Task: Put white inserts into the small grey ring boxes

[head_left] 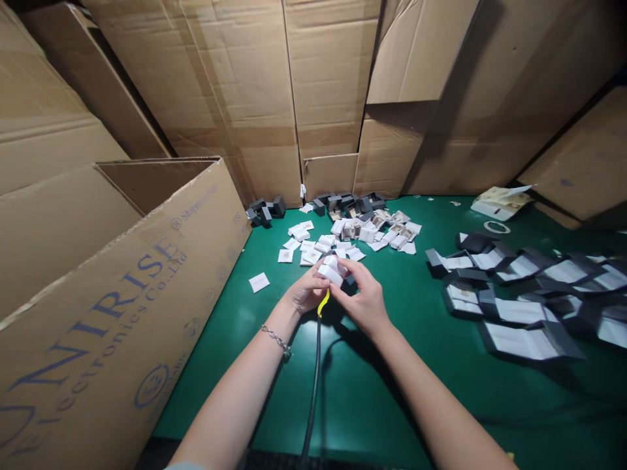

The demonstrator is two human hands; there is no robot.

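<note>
Between my two hands is a small white folded insert (333, 271), pinched by the fingers of both. My left hand (307, 291) grips its left and lower side, and my right hand (365, 295) has its thumb and fingers on the right side. Something dark shows just behind the insert, mostly hidden by the fingers. Just beyond the hands lie several white inserts and cards (309, 256) on the green table. A black cable (316, 378) with a yellow end (323, 303) runs up to the hands; whether it touches them I cannot tell.
At left stands a large open carton (196, 261). Small dark boxes (267, 212) and a pile of white inserts (362, 228) lie at the back. Several open dark boxes with white linings (529, 339) spread across the right. Tall cardboard (235, 72) walls off the rear of the green table (392, 405).
</note>
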